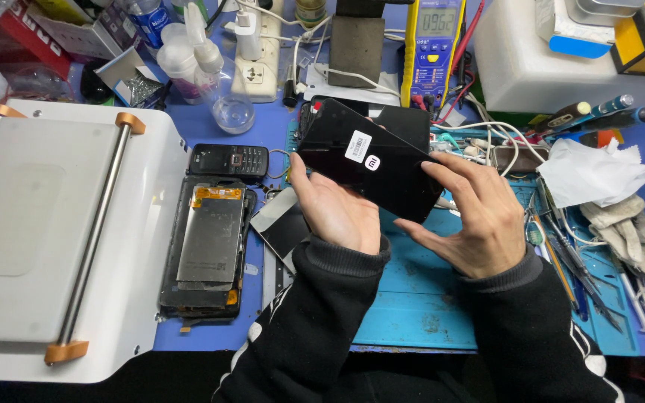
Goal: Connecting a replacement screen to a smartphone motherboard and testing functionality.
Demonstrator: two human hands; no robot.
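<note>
Both my hands hold a black smartphone above the work mat, its glossy back facing up with a small white sticker on it. My left hand grips its lower left edge from beneath. At the lower right corner my right hand clasps the phone with fingers bent over the edge. Black sleeves with white stripes cover both arms.
A white heating machine with a metal roller bar fills the left. An opened phone body and a small keypad phone lie beside it. A yellow multimeter, power strip, bottles, cables, tweezers and crumpled tissue crowd the blue mat.
</note>
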